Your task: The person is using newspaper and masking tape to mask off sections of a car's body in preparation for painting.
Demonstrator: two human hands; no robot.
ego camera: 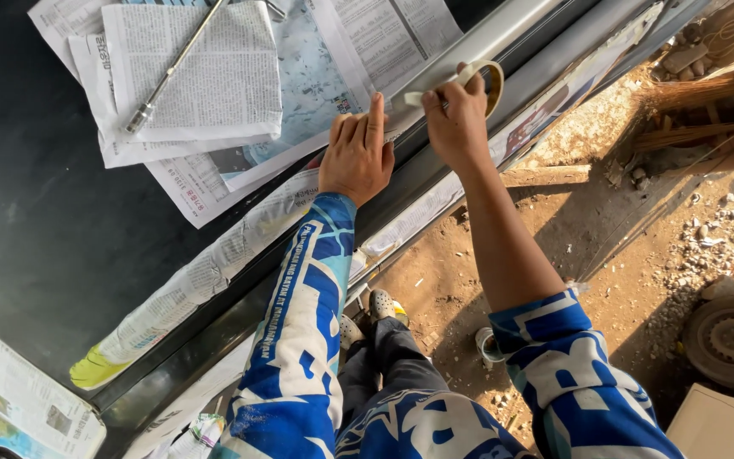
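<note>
A: so what's each hand doing?

B: right hand (456, 119) grips a roll of masking tape (486, 81), strip pulled out over the grey trim (503, 34). Left hand (357, 157) holds nothing, index finger pressing the newspaper (239, 242) edge beside it.

A: and that metal rod (172, 68)?

B: lying on the papers, well apart.

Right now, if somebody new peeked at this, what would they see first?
Most likely the two hands in the middle: the right hand holds a tape roll with a strip pulled out, and the left hand presses a finger on the newspaper beside it. Next, the newspaper sheets spread over the dark panel at upper left, with a metal rod lying on them. A tyre lies on the dirt at lower right.
</note>
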